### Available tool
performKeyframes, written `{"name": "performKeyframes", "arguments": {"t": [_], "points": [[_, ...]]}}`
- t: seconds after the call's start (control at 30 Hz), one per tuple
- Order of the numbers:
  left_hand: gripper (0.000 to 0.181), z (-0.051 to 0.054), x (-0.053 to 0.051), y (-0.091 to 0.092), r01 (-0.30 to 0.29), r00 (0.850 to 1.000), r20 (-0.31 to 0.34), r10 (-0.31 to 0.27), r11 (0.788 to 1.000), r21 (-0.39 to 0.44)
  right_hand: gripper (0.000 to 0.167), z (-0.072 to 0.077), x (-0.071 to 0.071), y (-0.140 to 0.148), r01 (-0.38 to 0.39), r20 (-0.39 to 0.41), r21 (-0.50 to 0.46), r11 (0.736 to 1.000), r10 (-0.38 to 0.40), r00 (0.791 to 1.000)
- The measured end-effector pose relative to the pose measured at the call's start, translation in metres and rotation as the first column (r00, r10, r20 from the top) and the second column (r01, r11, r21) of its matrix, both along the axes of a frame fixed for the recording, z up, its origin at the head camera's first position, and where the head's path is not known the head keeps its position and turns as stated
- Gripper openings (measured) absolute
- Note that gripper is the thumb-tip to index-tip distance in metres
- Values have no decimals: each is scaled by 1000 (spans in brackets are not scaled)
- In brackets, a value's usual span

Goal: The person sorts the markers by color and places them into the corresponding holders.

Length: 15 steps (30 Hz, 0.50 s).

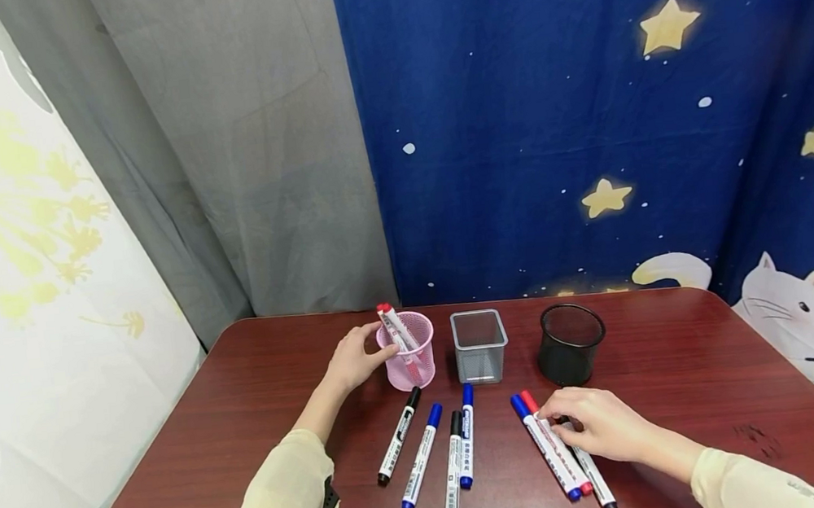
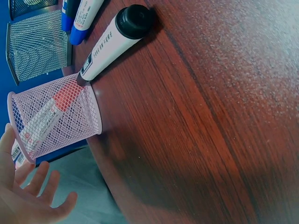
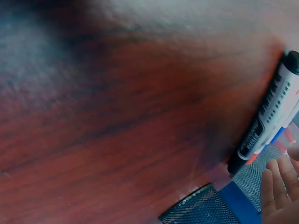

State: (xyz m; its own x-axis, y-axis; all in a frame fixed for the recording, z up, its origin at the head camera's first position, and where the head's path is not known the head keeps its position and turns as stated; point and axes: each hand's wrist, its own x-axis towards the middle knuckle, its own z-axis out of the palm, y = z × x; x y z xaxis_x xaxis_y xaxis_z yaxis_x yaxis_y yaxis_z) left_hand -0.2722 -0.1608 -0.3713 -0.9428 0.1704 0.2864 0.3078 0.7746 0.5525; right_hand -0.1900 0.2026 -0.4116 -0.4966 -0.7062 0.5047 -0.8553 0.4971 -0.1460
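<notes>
My left hand (image 1: 357,359) is at the pink mesh pen cup (image 1: 425,369), thumb by its rim and fingers loosely spread in the left wrist view. Red-capped markers (image 1: 401,330) lean inside the cup, their tops above the rim. On the right, my right hand (image 1: 600,422) reaches over a group of markers, fingertips at the red marker (image 1: 571,467). A blue marker (image 1: 547,447) lies to the left of the red one. Partly under the hand is a black marker (image 1: 594,477). In the right wrist view the fingers (image 3: 278,184) look fairly straight.
A grey square mesh holder (image 1: 481,365) and a black round mesh cup (image 1: 568,361) stand right of the pink cup. Mid-table lie a black marker (image 1: 398,441), a blue marker (image 1: 421,463), another black marker (image 1: 453,474) and another blue marker (image 1: 466,436). Curtains hang behind the table.
</notes>
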Motion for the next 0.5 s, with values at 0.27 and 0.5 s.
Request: {"name": "performKeyframes", "arguments": {"t": [0.27,0.5], "points": [[55,-1,-1,-1,3,1000,-3,-3,1000,-1,26,-8,1,4,4,-6,86,996,-4,1000],[55,0,0,0,0,1000,2,0,1000,2,28,-11,0,5,-25,-23,111,993,28,999]]}}
